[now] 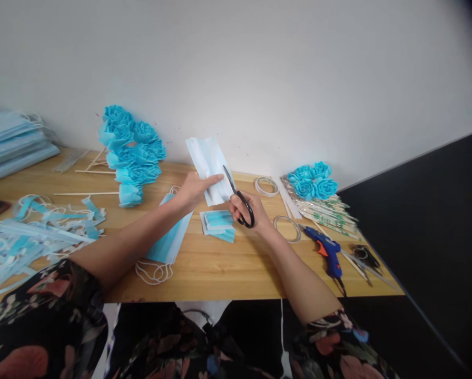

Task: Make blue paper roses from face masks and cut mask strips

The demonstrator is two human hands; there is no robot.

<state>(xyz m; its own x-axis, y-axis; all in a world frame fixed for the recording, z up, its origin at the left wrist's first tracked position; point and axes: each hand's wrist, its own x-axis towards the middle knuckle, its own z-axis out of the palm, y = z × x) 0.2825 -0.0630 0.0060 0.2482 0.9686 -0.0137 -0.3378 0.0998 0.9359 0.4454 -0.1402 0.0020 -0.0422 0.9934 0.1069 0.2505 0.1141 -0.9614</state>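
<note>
My left hand (198, 187) grips a pale face mask piece (207, 153) by its left side, thumb laid across the front, and holds it up off the table. Black-handled scissors (245, 208) are in my right hand (255, 210), their blades pointing up and left against the right edge of the piece. Whether the blades are parted I cannot tell. Just below lie several cut blue and white mask pieces (219, 223). Under my left forearm is a stack of whole blue masks (168, 237) with white ear loops, partly hidden by the arm.
Mask scraps (42, 231) cover the table's left. Blue flowers on sticks (135, 152) lie behind them; more flowers (313, 180) and wrapped sticks (331, 213) are at the right. Tape rolls (266, 186), a blue glue gun (326, 250) and packed masks (15, 139) stand around.
</note>
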